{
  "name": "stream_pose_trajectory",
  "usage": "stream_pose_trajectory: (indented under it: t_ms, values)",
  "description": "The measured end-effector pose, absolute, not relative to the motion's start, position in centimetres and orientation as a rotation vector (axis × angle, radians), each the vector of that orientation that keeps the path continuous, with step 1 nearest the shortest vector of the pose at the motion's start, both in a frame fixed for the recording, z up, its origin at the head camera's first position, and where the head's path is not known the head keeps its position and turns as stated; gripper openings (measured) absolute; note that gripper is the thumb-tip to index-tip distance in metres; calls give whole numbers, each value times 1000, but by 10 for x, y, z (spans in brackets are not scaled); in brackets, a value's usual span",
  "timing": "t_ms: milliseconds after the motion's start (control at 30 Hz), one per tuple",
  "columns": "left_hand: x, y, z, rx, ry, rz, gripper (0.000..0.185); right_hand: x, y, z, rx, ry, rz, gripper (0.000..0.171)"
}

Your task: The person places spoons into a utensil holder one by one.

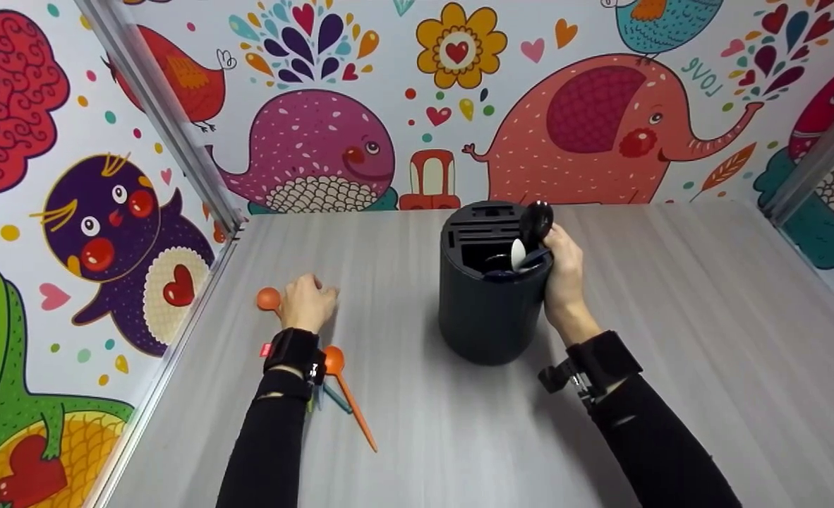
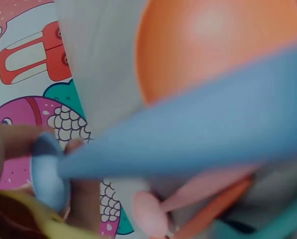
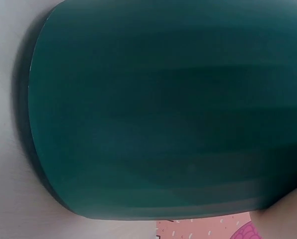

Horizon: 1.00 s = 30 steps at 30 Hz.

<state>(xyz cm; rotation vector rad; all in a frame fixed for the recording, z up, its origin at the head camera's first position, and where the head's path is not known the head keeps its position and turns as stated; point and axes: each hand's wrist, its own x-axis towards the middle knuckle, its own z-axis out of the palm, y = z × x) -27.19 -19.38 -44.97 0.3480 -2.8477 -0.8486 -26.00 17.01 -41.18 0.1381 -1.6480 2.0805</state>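
Observation:
My left hand [image 1: 307,303] is low over the left part of the table, its fingers round the bowl of a blue spoon [image 2: 51,172]. A yellow spoon [image 2: 54,224] shows beside those fingers. One orange spoon [image 1: 269,299] lies left of the hand; another orange spoon [image 1: 334,361] lies by the wrist, partly covered by it. A pink spoon [image 2: 151,214] and a teal handle [image 1: 337,398] show close by. My right hand [image 1: 566,275] grips the right side of a dark utensil holder [image 1: 491,317], next to a black spoon [image 1: 537,219] standing in it.
The holder has a slotted top [image 1: 484,229] and a wider opening with a white-tipped utensil [image 1: 518,252] in it. Printed wall panels [image 1: 403,92] close off the back and sides of the grey table [image 1: 417,437]. A metal rail [image 1: 163,106] runs up the left corner.

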Motion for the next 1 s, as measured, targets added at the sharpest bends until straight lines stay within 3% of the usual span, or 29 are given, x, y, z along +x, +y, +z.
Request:
stream_pose_trajectory:
  t_ms: [100,300,667,1000]
  values:
    - [-270,-195,-451,336,-2864,-824,40,-260,170,-412,142,-1641,2091,30]
    - [-272,-193,-448,287,-2766,-755,37,-260,170,-411,144,-1637,2096,31]
    - [-275,-169,-427,-39,-2230,-1245,49,-259,170,-410,137,-1646,2082,34]
    - [-265,-137,-397,-175,-2021,-1417,26,-259,168,-410,132,-1640,2089,33]
